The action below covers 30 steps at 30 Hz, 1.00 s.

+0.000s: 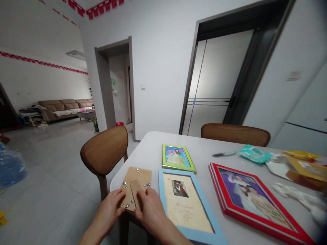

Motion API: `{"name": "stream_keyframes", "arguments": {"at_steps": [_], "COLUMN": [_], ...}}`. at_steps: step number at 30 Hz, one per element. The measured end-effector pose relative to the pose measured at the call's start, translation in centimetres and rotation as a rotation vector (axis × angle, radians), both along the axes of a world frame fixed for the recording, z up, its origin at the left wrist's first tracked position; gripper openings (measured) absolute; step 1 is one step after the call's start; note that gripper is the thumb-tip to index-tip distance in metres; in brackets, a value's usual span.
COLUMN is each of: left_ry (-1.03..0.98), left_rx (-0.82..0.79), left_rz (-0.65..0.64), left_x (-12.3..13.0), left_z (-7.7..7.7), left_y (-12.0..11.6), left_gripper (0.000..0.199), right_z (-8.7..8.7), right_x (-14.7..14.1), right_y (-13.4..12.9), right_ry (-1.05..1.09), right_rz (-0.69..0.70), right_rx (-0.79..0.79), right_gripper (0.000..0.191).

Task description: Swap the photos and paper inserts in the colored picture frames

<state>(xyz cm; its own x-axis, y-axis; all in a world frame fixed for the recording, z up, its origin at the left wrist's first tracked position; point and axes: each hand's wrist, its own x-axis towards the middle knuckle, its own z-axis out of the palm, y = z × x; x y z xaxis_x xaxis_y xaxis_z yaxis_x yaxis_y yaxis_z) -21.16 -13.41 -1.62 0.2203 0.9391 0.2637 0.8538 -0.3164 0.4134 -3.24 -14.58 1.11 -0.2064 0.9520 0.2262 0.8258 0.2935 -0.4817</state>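
A brown picture-frame backing board (135,172) lies at the table's near left corner, with several small metal clips around it. A narrow stand flap (135,188) runs down its middle. My left hand (109,207) grips the board's left and lower edge, thumb near a clip. With fingers bent, my right hand (151,207) holds the lower part of the flap and the board's right side. Just right of that hand lies a light-blue picture frame (163,197) with a small photo on a cream sheet. Behind it rests a lime-green picture frame (178,166).
Red picture frames (224,207) are stacked on the right of the white table (201,190). Farther back lie a knife (224,154), a teal wipes packet (254,153), yellow packaging (306,166) and a white glove (293,195). Wooden chairs (106,146) stand at the table's left and far sides.
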Motion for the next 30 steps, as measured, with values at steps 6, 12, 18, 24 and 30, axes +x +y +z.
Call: {"name": "stream_keyframes", "arguments": {"at_steps": [6,12,18,24,30], "left_ry": [-0.154,-0.167,-0.092,-0.094,-0.083], "left_rx": [0.111,0.015,-0.090,-0.057,-0.115], "left_rz": [-0.172,-0.350,-0.376,-0.378,-0.458], "left_x": [4.1,12.2,14.9,14.6,14.3], "left_z": [2.6,4.9,3.3,1.8,1.4], "left_y": [-1.3,-3.4,-3.3,-3.3,-4.2], "left_gripper": [0.030,0.024,0.017,0.014,0.033], "right_z": [2.3,2.2,0.2,-1.5,-0.8], "right_x": [5.8,14.7,17.1,17.1,15.8], "right_y": [-1.6,-4.0,-4.2,-4.0,-4.8], "right_ry": [0.210,0.141,0.107,-0.007,-0.139], "right_rz": [0.019,-0.056,-0.090,-0.070,0.026], "right_rx": [0.041,-0.051,-0.069,0.024,0.093], "right_gripper": [0.042,0.034,0.031,0.031,0.026]}}
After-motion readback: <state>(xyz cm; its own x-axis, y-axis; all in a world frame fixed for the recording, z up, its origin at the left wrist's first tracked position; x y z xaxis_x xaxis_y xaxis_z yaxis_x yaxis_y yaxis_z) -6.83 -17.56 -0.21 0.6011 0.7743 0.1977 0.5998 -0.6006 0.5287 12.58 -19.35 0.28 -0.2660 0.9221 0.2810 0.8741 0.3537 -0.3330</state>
